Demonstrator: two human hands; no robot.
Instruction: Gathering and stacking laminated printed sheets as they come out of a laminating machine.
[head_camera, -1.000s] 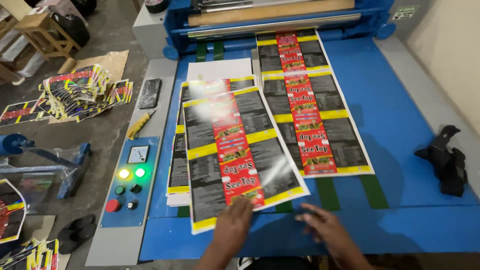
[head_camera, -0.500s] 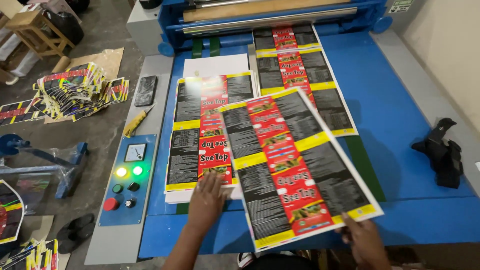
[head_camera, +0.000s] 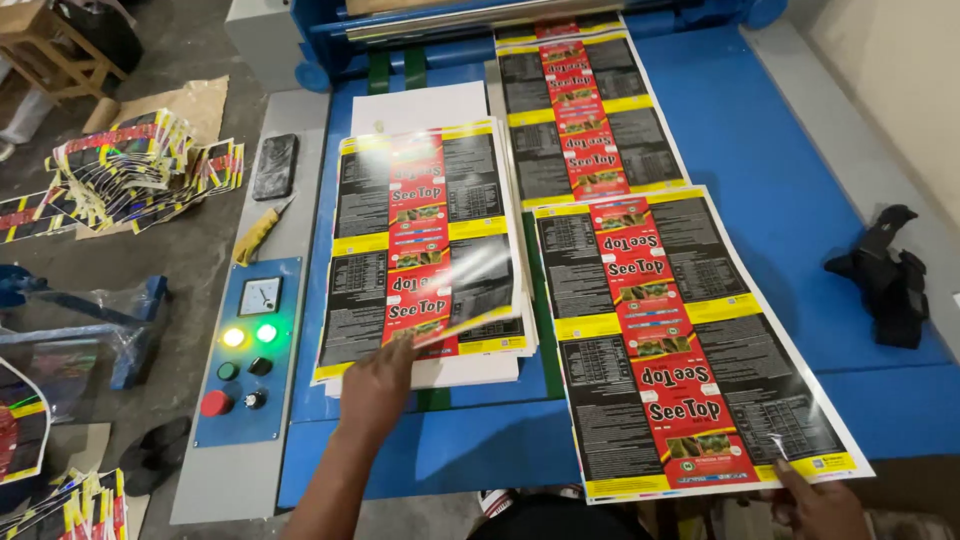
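Observation:
My left hand (head_camera: 378, 382) rests flat on the near edge of a stack of glossy printed sheets (head_camera: 425, 215), black, yellow and red, lying on the blue machine table (head_camera: 760, 160). My right hand (head_camera: 822, 500) pinches the near right corner of a separate printed sheet (head_camera: 680, 340), which lies lengthwise on the table to the right of the stack. Another printed sheet (head_camera: 585, 110) comes out from the roller at the far end, and its near end touches the held sheet.
A control panel (head_camera: 245, 350) with lit yellow and green lamps, a red button and a meter sits left of the table. A phone (head_camera: 274, 166) and a yellow-handled knife (head_camera: 258, 232) lie beside it. Black cloth (head_camera: 885, 275) lies at right. Printed offcuts (head_camera: 140, 165) litter the floor at left.
The top sheet was lifted off the stack, swung to the right and laid straight on the table. My left hand stayed at the stack; my right hand went right with the sheet's corner.

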